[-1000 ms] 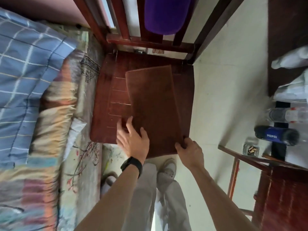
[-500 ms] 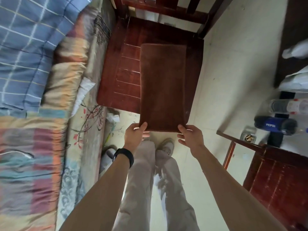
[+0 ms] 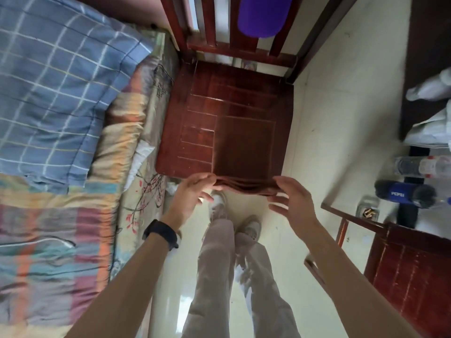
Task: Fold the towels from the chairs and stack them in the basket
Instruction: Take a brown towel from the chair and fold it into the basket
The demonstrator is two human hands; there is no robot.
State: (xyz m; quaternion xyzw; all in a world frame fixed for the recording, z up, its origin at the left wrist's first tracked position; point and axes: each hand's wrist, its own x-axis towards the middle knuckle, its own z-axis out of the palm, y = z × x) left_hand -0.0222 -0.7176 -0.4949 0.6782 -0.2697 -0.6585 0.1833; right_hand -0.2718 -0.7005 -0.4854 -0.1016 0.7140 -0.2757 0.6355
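A brown towel (image 3: 244,147) lies folded into a short rectangle on the right half of a dark wooden chair seat (image 3: 195,106). Its layered near edge hangs just past the seat's front. My left hand (image 3: 192,193) pinches the near left corner, thumb on top and fingers beneath. At the near right corner my right hand (image 3: 292,201) pinches the towel the same way. A purple towel (image 3: 263,15) hangs over the chair's back rail. No basket is in view.
A bed with a blue checked blanket (image 3: 61,93) and a patterned quilt runs along the left, close to the chair. A second wooden chair (image 3: 402,272) stands at the lower right. Bottles (image 3: 405,193) lie on the floor to the right. My legs are below the hands.
The long brown towel has been folded in half, so it is now about half as long. Both hands stay at its near edge, gripping the layered corners.
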